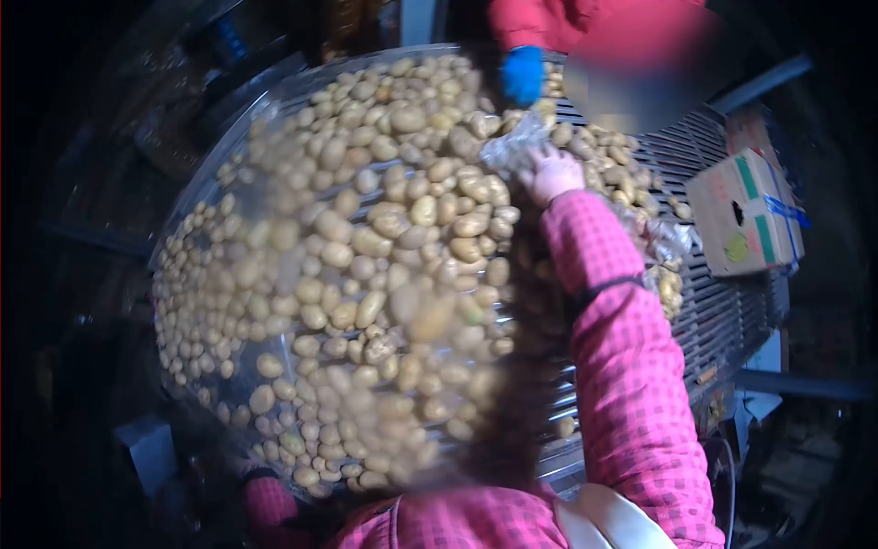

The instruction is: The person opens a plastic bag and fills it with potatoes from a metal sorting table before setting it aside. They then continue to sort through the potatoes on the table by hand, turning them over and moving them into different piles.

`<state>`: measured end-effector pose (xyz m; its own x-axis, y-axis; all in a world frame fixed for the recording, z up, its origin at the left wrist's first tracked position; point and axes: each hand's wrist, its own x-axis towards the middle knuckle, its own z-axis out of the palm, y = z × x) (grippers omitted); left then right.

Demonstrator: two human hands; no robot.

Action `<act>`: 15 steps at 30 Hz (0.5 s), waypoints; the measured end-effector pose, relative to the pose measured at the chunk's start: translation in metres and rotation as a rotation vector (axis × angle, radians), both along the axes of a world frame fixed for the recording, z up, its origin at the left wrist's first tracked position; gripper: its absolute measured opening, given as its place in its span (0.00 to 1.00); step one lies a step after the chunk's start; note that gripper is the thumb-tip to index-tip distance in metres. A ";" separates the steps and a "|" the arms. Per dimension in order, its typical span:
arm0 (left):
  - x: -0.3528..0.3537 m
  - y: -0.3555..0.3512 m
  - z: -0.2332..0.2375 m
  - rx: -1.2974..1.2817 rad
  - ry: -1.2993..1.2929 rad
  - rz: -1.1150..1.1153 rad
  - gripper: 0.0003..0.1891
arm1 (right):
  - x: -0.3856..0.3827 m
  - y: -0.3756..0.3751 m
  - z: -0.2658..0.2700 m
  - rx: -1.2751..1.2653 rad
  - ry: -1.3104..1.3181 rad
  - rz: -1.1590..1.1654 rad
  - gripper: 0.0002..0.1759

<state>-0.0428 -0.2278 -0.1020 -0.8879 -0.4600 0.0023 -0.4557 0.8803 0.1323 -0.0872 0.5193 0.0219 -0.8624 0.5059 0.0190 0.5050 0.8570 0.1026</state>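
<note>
A wide bed of many small yellow potatoes [366, 274] fills the middle of the view, lying on a roller conveyor [722, 311]. My right hand [553, 174] reaches out over the far part of the pile in a pink checked sleeve. Its fingers are closed on a crumpled piece of clear plastic [514, 142]. Of my left arm only the pink sleeve [270, 508] shows at the bottom left, by the near edge of the potatoes. The hand beyond it is lost in dark blur.
A co-worker's blue-gloved hand [523, 75] with a red sleeve hangs over the far edge of the pile. A cardboard box [745, 215] stands on the right of the conveyor. More clear plastic [668, 240] lies beside my right forearm. The surroundings are dark.
</note>
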 end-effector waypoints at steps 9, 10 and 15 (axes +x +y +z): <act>0.002 0.007 0.008 0.048 -0.072 0.041 0.37 | -0.013 -0.007 -0.006 -0.479 0.100 0.144 0.24; 0.000 0.006 0.007 0.049 -0.076 0.040 0.37 | -0.006 -0.037 -0.002 -0.525 0.165 0.236 0.22; -0.010 0.028 0.018 0.087 -0.105 0.050 0.39 | 0.062 -0.164 0.012 -0.259 -0.064 0.307 0.25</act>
<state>-0.0527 -0.1996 -0.0843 -0.8573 -0.4979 -0.1311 -0.5138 0.8436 0.1560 -0.0252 0.3553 0.0340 -0.9694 0.2059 -0.1336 0.2213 0.9686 -0.1134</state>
